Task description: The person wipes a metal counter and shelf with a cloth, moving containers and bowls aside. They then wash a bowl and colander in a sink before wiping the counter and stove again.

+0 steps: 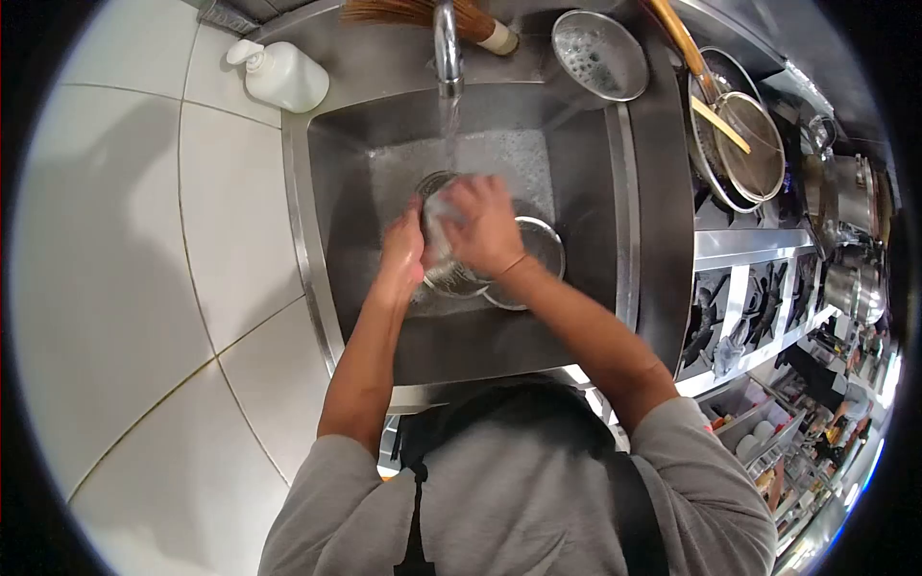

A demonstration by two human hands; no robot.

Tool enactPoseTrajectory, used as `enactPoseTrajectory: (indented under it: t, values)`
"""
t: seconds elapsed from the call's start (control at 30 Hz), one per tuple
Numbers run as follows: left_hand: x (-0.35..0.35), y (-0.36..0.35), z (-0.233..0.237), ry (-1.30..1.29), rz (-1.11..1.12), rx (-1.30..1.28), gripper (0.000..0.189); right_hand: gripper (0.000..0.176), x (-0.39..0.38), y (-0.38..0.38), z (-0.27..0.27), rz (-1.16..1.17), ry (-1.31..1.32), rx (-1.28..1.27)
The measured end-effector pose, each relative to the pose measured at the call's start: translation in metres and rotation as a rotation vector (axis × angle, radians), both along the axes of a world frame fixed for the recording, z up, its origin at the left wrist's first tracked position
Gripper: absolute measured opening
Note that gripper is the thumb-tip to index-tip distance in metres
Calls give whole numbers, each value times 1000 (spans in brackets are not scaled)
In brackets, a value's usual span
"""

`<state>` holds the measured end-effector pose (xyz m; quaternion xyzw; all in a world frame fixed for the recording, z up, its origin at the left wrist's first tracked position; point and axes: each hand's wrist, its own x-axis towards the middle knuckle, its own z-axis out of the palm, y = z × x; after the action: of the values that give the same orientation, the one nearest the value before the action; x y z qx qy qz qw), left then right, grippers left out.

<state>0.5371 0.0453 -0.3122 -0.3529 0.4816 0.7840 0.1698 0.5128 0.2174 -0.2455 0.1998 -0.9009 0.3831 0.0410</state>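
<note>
Over the sink, my left hand (405, 242) grips the left side of a round metal vessel (459, 284), its fingers partly hidden. My right hand (485, 223) is bent over the same vessel, its fingers smeared by motion. Between both hands is something whitish (438, 213), too blurred to name. Water runs from the faucet (448, 53) just above them. Beside and partly behind the vessel, a second round metal-rimmed container (543, 252) lies in the sink, partly covered by my right hand and wrist.
The steel sink (466, 350) has suds on its bottom. A white pump bottle (288, 77) stands at its back left corner, a brush (480, 27) behind the faucet. A sudsy metal container (600, 60) stands back right. Strainers (754, 144) lie near the stove burners (706, 307) at right.
</note>
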Motion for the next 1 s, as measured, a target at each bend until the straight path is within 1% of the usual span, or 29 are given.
enactPoseTrajectory:
  t: [0.07, 0.1, 0.13, 0.17, 0.2, 0.23, 0.27, 0.3, 0.33, 0.4, 0.43, 0.47, 0.5, 0.57, 0.6, 0.63, 0.7, 0.8, 0.87, 0.9, 0.93, 0.97, 1.0]
  values:
    - [-16, 8, -3, 18, -22, 7, 50, 34, 15, -6, -6, 81, -8, 30]
    - [-25, 9, -2, 31, -25, 8, 50, 35, 21, -1, 3, 26, -5, 12]
    - [-39, 20, 17, 5, -63, -230, 49, 36, 26, 11, 15, -21, -1, -7]
    - [-51, 24, 13, 26, -135, -217, 48, 37, 21, 24, 28, -57, -2, -29]
    - [-61, 26, 7, 38, -202, -206, 48, 38, 6, 41, 44, -113, 50, 40]
    - [-69, 31, 14, 54, -265, -191, 47, 37, -15, 57, 58, -178, 156, 30]
    - [-78, 37, 21, 71, -336, -177, 47, 37, -42, 71, 83, -248, 196, 81]
    - [-86, 45, -4, 118, -318, -146, 46, 33, -69, 84, 107, -274, 348, 208]
    - [-92, 54, -30, 169, -301, -115, 44, 30, -96, 96, 119, -272, 366, 260]
    - [-102, 64, -30, 223, -331, -399, 35, 25, -132, 111, 128, -244, 442, 387]
    - [-106, 68, -21, 243, -343, -541, 32, 24, -144, 115, 128, -217, 496, 458]
    - [-108, 71, -13, 194, -344, -595, 29, 23, -152, 113, 125, -190, 550, 528]
    - [-112, 71, -22, 232, -263, -528, 29, 22, -153, 105, 121, -162, 402, 389]
    - [-114, 73, -72, 302, -125, -394, 30, 23, -137, 83, 104, -121, 86, 118]
    - [-117, 72, -96, 262, -92, -301, 32, 26, -130, 73, 76, -137, -216, -82]
    - [-115, 68, -81, 227, -77, -308, 33, 29, -122, 61, 45, -150, -517, -283]
    - [-104, 54, -25, 154, -53, -321, 35, 30, -101, 21, 16, -76, -1049, -1201]
    - [-85, 25, -13, 396, -234, -709, 42, 34, -109, -27, -1, -35, -686, -509]
    - [-82, -4, -10, 462, -434, -651, 43, 39, -119, -46, -8, 9, -422, -58]
    - [-83, -18, -6, 498, -532, -619, 45, 40, -118, -44, -6, 97, -255, 56]
    - [-86, -31, 8, 395, -576, -447, 44, 42, -117, -37, -1, 185, -84, 171]
    - [-93, -41, 24, 398, -672, -464, 39, 44, -118, -30, 6, 273, 91, 286]
    - [-100, -50, 40, 400, -767, -481, 34, 45, -120, -21, 13, 262, -177, 258]
